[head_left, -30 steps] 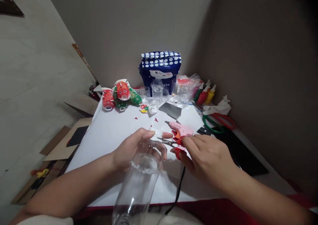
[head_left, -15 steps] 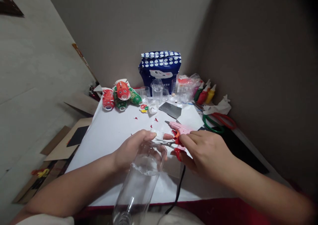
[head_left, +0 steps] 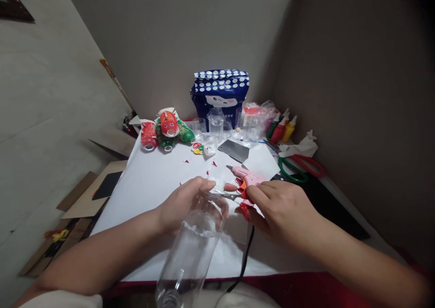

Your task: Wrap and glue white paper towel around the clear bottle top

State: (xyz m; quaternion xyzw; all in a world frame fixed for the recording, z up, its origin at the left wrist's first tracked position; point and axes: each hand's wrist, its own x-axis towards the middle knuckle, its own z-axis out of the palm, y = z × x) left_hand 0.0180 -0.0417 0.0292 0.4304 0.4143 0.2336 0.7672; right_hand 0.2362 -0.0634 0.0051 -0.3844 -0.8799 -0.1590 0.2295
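Note:
My left hand is wrapped round the upper end of a clear plastic bottle, which slants down toward me. Its thumb presses on a crumpled white piece at that end; whether this is paper or plastic I cannot tell. My right hand grips red-handled scissors, their blades pointing left against the bottle's end, just below the white piece. The blade tips are hidden by the bottle and my left hand. Behind the scissors lies a pink glue gun, its black cord running down toward me.
Red and green fish-shaped figures stand at the back left. A blue bag, clear cups and paint bottles line the back. Large scissors with green and red handles lie right. Red scraps dot the white tabletop.
Both hands, the bottle and the scissors hold nearly the same position. The whole view has shifted very slightly.

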